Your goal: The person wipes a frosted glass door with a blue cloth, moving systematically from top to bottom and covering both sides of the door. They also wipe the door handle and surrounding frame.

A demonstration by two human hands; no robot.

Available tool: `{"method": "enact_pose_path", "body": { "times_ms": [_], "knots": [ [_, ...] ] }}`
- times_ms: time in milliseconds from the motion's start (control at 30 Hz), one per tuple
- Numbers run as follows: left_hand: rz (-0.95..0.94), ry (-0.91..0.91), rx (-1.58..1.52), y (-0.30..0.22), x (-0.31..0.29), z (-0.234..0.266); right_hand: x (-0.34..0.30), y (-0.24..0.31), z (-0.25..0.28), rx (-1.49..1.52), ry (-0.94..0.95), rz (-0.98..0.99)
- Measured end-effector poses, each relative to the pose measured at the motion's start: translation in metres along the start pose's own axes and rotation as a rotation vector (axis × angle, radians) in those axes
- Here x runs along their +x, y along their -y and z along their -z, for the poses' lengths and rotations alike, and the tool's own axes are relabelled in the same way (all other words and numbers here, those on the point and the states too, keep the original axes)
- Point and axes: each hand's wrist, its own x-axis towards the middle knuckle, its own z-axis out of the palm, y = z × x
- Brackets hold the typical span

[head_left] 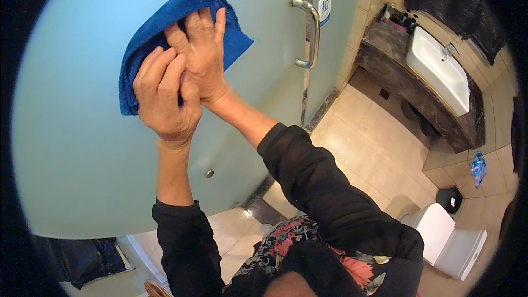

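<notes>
A blue cloth (159, 27) is spread against a large frosted glass door (82, 148), its upper edge folded over. My left hand (168, 93) grips the cloth's lower left part with bent fingers. Just above and to the right, my right hand (202, 58) presses on the cloth, fingers somewhat spread and some fingertips tucked under the fold. The two hands overlap at the right wrist. To the right of the cloth is the door's curved metal handle (315, 33), touched by neither hand.
A white washbasin (440, 69) sits on a dark stone counter (385, 41) at the right. Below it are a blue packet (478, 169), a small black bin (449, 201) and a white toilet (456, 247). A small round metal knob (209, 174) is low on the glass. Black plastic (82, 258) lies lower left.
</notes>
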Motion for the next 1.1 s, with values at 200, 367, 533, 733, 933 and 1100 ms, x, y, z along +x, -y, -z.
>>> {"method": "enact_pose_path", "body": {
  "times_ms": [200, 367, 533, 733, 933, 1100],
  "knots": [
    [0.029, 0.121, -0.170, -0.017, -0.008, -0.049, -0.018, -0.061, 0.018, -0.134, 0.023, -0.098],
    [0.154, 0.249, -0.383, -0.032, -0.025, -0.070, -0.049, -0.094, 0.032, -0.179, 0.042, -0.267],
    [0.295, 0.216, -0.327, -0.034, -0.043, -0.027, -0.092, -0.138, 0.040, -0.251, 0.033, -0.578],
    [0.169, 0.169, 0.229, -0.010, -0.052, 0.088, -0.187, -0.239, 0.040, 0.007, -0.079, -0.928],
    [0.074, 0.365, 0.720, 0.005, -0.072, 0.139, -0.143, -0.189, 0.072, 0.597, -0.409, -1.471],
    [0.101, 0.339, 0.753, 0.009, -0.078, 0.123, -0.099, -0.158, 0.115, 0.815, -0.380, -1.327]
  ]
}}
